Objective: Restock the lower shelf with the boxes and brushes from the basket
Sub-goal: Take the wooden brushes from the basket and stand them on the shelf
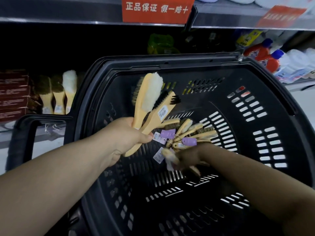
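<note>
My left hand [126, 135] grips a bunch of wooden-handled brushes [151, 99] above the black plastic basket [272, 116], their white and black bristles pointing up. Inside the basket my right hand [189, 157] is closed around a small wooden brush [170, 156], blurred by motion. A pile of several small brushes with purple tags [190, 132] lies on the basket floor just beyond that hand. On the lower shelf at left stand three brushes [58, 92] upright beside stacked dark red boxes [14, 94].
The basket's handle [22, 133] juts out at left in front of the shelf edge. Green packets [160, 43] sit deep on the shelf. Orange bottles with blue caps [265, 53] and white packs stand at right. A red sign [156, 9] hangs above.
</note>
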Tool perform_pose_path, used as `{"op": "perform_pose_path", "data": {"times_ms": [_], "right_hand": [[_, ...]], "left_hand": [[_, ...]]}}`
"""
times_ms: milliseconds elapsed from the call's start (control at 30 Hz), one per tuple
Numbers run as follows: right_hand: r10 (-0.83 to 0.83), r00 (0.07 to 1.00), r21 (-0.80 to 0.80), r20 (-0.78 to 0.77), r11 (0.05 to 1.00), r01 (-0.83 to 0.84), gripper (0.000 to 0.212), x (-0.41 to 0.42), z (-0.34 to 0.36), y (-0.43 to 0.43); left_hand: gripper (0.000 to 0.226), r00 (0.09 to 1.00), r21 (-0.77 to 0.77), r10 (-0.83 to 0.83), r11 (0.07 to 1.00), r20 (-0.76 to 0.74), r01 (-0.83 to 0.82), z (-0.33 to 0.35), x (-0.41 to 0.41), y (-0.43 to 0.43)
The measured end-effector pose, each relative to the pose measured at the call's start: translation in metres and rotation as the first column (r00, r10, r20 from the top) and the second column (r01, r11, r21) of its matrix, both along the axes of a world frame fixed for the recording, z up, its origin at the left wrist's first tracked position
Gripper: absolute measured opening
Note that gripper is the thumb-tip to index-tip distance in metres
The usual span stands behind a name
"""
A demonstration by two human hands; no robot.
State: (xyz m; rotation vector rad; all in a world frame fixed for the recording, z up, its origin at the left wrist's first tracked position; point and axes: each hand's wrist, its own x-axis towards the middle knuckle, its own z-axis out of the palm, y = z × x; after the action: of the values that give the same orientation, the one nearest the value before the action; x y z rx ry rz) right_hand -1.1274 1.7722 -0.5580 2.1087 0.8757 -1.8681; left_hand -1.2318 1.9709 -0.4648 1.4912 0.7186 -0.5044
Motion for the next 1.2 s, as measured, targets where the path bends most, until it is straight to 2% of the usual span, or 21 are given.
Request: {"op": "perform_pose_path", "data": {"times_ms": [100,167,200,300,400,500,633,700,800,900,933,967,1000,1033,1067,1100,1133,1167,1200], "right_hand": [[-0.263,0.963,0.167,-0.050,0.949,0.268,0.043,0.016,0.035,0.013],[-0.403,0.896,0.256,-0.185,0.861,0.440,0.051,0.025,0.065,0.016],[-0.403,0.881,0.277,-0.249,0.842,0.464,0.060,0.029,0.077,0.012],[-0.236,0.921,0.329,-0.309,0.882,0.336,0.078,0.031,0.103,0.001],[-0.134,0.933,0.378,-0.334,0.888,0.263,0.074,0.029,0.113,-0.005],[-0.179,0.897,0.429,-0.403,0.829,0.359,0.068,0.029,0.115,-0.005],[-0.233,0.887,0.488,-0.398,0.765,0.420,0.057,0.034,0.114,-0.005],[-0.303,0.858,0.518,-0.414,0.697,0.496,0.050,0.036,0.110,-0.007],[-0.372,0.827,0.578,-0.423,0.592,0.562,0.037,0.036,0.105,-0.007],[-0.444,0.806,0.668,-0.392,0.465,0.581,0.026,0.038,0.099,-0.004],[-0.509,0.774,0.699,-0.377,0.392,0.598,0.022,0.041,0.093,-0.006],[-0.612,0.705,0.723,-0.357,0.296,0.624,0.016,0.046,0.086,-0.008],[-0.724,0.610,0.740,-0.322,0.209,0.639,0.007,0.051,0.075,-0.012],[-0.820,0.517,0.747,-0.246,0.180,0.640,0.008,0.057,0.064,-0.019],[-0.875,0.474,0.734,-0.100,0.256,0.628,0.018,0.062,0.050,-0.026],[-0.842,0.527,0.660,0.120,0.464,0.591,0.026,0.066,0.034,-0.035],[-0.690,0.644,0.493,0.329,0.707,0.506,0.029,0.067,0.017,-0.044],[-0.462,0.757,0.276,0.462,0.886,0.372,0.030,0.063,0.000,-0.052],[-0.247,0.836,0.089,0.490,0.968,0.234,0.031,0.054,-0.016,-0.057]], "left_hand": [[0.010,0.997,0.000,0.066,0.998,0.038,-0.066,-0.002,0.000,0.001],[0.008,0.994,0.011,0.096,0.995,0.061,-0.096,-0.001,0.000,0.000],[0.010,0.991,0.010,0.108,0.994,0.074,-0.109,-0.002,-0.001,0.000],[0.009,0.989,0.042,0.110,0.993,0.098,-0.114,0.002,-0.001,0.000],[0.013,0.988,0.100,0.045,0.993,0.150,-0.061,0.004,-0.002,-0.001],[0.022,0.984,0.102,-0.060,0.994,0.168,0.043,0.007,-0.002,-0.003],[0.023,0.977,0.028,-0.159,0.987,0.143,0.157,0.009,-0.003,-0.005],[0.023,0.974,0.007,-0.200,0.980,0.111,0.200,0.009,-0.005,-0.005],[0.036,0.970,0.013,-0.230,0.973,0.084,0.230,0.008,-0.006,-0.004],[0.040,0.985,0.060,-0.161,0.986,0.057,0.158,0.008,-0.005,-0.004],[0.037,0.991,0.065,-0.125,0.990,0.050,0.122,0.007,-0.004,-0.004],[0.035,0.995,0.071,-0.092,0.994,0.045,0.088,0.007,-0.004,-0.004],[0.031,0.997,0.081,-0.064,0.995,0.043,0.060,0.007,-0.004,-0.004],[0.028,0.998,0.095,-0.041,0.995,0.043,0.037,0.007,-0.004,-0.003],[0.025,0.999,0.112,-0.023,0.994,0.043,0.018,0.007,-0.003,-0.003],[0.022,0.999,0.126,-0.011,0.992,0.042,0.006,0.007,-0.003,-0.003],[0.021,0.999,0.137,-0.009,0.991,0.040,0.003,0.006,-0.003,-0.003],[0.019,0.999,0.141,-0.012,0.990,0.037,0.007,0.006,-0.003,-0.003],[0.019,0.999,0.143,-0.021,0.990,0.033,0.016,0.006,-0.003,-0.003]]}}
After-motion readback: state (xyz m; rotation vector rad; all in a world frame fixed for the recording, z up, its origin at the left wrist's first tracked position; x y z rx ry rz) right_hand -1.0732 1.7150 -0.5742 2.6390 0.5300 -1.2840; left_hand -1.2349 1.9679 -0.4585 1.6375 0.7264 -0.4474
